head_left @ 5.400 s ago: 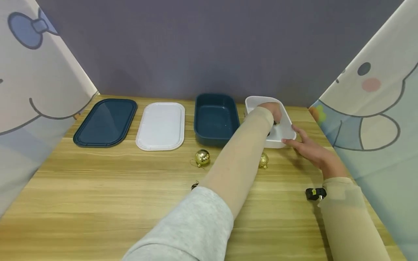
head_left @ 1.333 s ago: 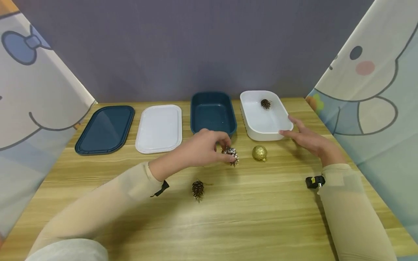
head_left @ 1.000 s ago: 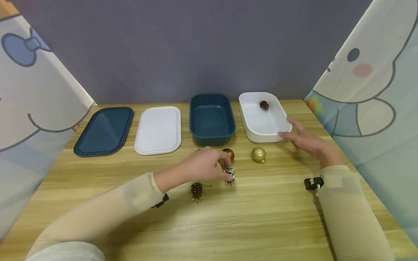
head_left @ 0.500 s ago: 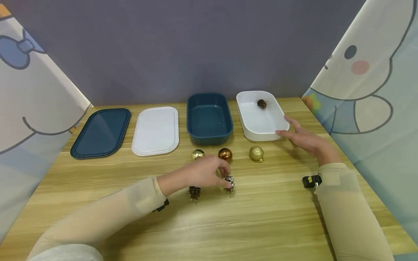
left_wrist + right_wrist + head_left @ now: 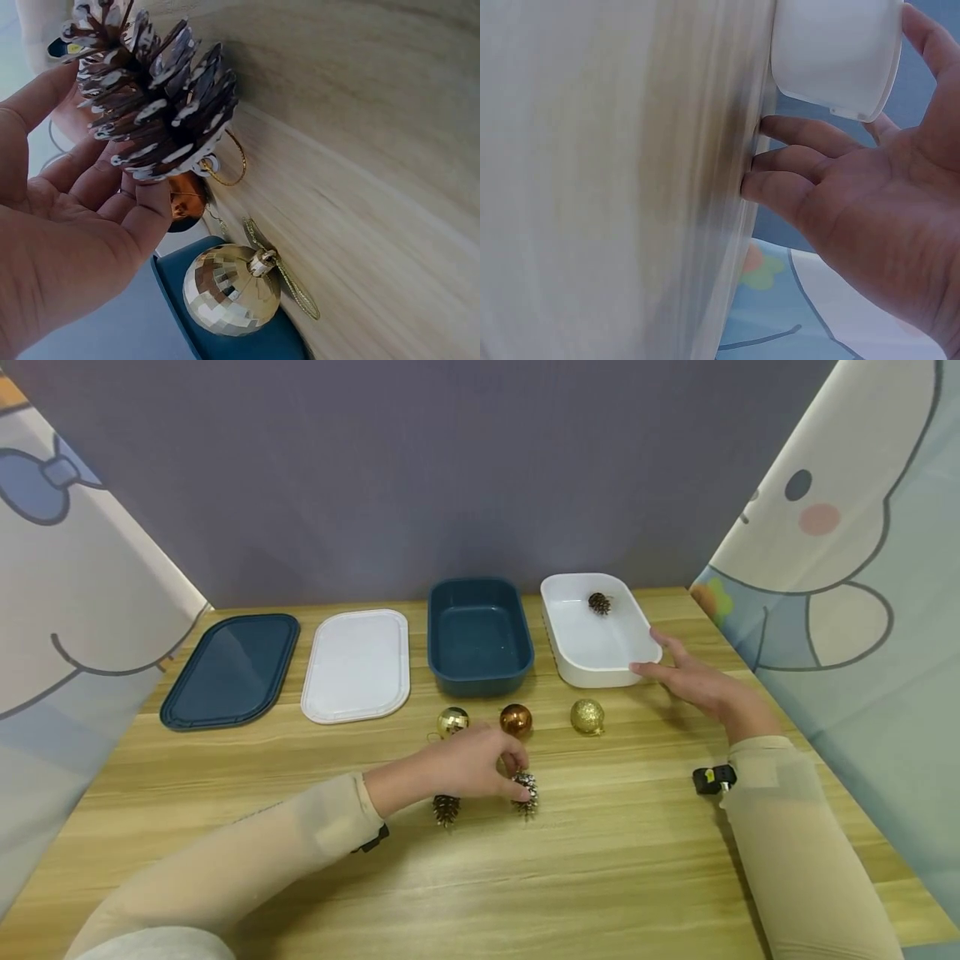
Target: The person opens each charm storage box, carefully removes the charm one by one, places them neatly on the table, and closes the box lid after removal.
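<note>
My left hand (image 5: 472, 766) pinches a white-tipped pinecone (image 5: 527, 795) between thumb and fingers, low over the table; whether the cone touches the wood I cannot tell. In the left wrist view a gold cord loop hangs from this pinecone (image 5: 161, 112). A plain brown pinecone (image 5: 446, 812) lies just under my left wrist, partly hidden. My right hand (image 5: 696, 685) rests at the near right corner of a white box (image 5: 600, 677), thumb at its rim. In the right wrist view its lower fingers (image 5: 780, 187) extend to the tabletop. Another brown pinecone (image 5: 598, 602) lies inside the white box.
A dark blue box (image 5: 481, 685) stands left of the white one. Farther left lie a white lid (image 5: 357, 667) and a dark blue lid (image 5: 231, 671). Before the boxes sit a mirrored gold ball (image 5: 453, 721), a copper ball (image 5: 516, 719) and a glittery gold ball (image 5: 587, 717).
My left hand has left the white box, where a pinecone now shows, and has brought the white-tipped pinecone nearer to me, uncovering the copper ball. My right hand has stayed at the box corner.
</note>
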Action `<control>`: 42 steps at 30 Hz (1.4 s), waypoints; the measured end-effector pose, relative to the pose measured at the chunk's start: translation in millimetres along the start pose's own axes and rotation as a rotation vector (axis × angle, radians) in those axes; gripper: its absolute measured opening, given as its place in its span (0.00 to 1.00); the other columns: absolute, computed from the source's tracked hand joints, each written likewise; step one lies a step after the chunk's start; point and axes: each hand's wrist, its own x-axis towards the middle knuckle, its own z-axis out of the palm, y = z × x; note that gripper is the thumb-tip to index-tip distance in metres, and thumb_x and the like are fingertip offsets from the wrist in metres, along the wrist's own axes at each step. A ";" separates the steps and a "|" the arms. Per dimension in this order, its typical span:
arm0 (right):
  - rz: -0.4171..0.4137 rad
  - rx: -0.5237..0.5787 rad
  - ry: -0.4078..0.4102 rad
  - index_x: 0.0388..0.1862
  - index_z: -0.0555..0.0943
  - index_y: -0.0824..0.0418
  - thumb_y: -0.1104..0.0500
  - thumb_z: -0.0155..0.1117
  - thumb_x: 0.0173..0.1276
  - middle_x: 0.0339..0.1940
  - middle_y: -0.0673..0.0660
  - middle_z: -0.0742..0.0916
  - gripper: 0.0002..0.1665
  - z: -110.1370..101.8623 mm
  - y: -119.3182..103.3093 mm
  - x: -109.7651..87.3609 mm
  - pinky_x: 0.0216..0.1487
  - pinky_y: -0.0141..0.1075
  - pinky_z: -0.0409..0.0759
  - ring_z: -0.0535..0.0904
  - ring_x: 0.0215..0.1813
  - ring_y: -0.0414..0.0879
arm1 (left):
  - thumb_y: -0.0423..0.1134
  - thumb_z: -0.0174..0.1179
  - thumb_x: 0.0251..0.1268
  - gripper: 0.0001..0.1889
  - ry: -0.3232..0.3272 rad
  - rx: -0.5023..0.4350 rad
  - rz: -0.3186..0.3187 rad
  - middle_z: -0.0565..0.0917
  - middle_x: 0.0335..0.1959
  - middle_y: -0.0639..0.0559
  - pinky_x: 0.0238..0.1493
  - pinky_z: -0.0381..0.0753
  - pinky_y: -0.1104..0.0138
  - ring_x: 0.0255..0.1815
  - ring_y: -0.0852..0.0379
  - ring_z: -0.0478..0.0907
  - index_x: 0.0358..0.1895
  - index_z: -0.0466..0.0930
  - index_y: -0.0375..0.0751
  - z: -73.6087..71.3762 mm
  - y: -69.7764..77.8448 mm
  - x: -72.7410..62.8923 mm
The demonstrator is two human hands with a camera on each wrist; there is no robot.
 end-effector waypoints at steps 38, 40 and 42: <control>-0.010 0.020 -0.018 0.86 0.20 0.33 0.28 0.56 0.78 0.88 0.66 0.28 0.63 2.2 1.7 -2.5 0.78 0.80 0.40 0.27 0.87 0.77 | 0.54 0.78 0.63 0.19 -0.029 0.014 0.029 0.90 0.39 0.60 0.56 0.82 0.62 0.46 0.62 0.83 0.51 0.90 0.50 2.2 -3.8 0.8; -0.012 0.019 -0.017 0.86 0.20 0.34 0.28 0.56 0.78 0.88 0.67 0.29 0.64 2.4 1.7 -2.1 0.78 0.81 0.40 0.27 0.87 0.77 | 0.53 0.80 0.60 0.17 -0.028 0.020 0.037 0.90 0.39 0.61 0.57 0.80 0.62 0.47 0.61 0.82 0.48 0.91 0.51 2.3 -3.6 0.9; -0.012 0.019 -0.018 0.86 0.20 0.34 0.28 0.56 0.78 0.88 0.67 0.29 0.64 2.6 1.5 -1.9 0.78 0.81 0.41 0.27 0.87 0.77 | 0.52 0.80 0.60 0.15 -0.027 0.018 0.035 0.89 0.38 0.62 0.56 0.80 0.62 0.46 0.62 0.81 0.46 0.91 0.52 2.5 -3.0 1.8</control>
